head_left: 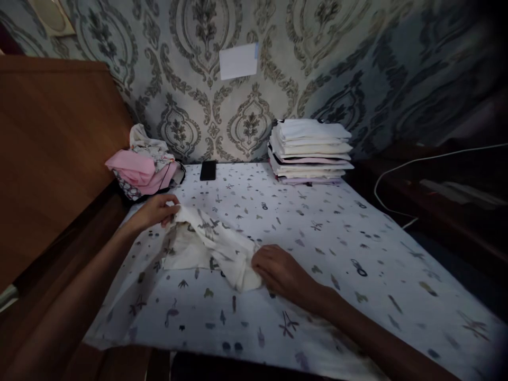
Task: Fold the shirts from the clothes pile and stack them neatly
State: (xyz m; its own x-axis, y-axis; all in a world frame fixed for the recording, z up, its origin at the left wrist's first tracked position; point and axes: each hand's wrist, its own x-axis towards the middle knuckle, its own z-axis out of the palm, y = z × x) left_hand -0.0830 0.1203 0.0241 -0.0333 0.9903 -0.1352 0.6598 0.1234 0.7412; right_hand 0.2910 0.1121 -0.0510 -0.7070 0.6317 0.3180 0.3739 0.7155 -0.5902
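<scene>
Pinched by the nearly closed left hand (159, 209), left of frame centre, and right hand (280, 269), below centre, a rumpled white cloth (232, 251) could be creased by uneven pulling.

Black phone (208, 171) near patterned wall (214, 108); white cable (375, 189) at right.

The scene is dim, with soft light clearest on the folded stack (311, 152) (the upper right corner sinks almost into black). The right hand (278, 269) is slightly blurred, and the edges appear stretched.
</scene>
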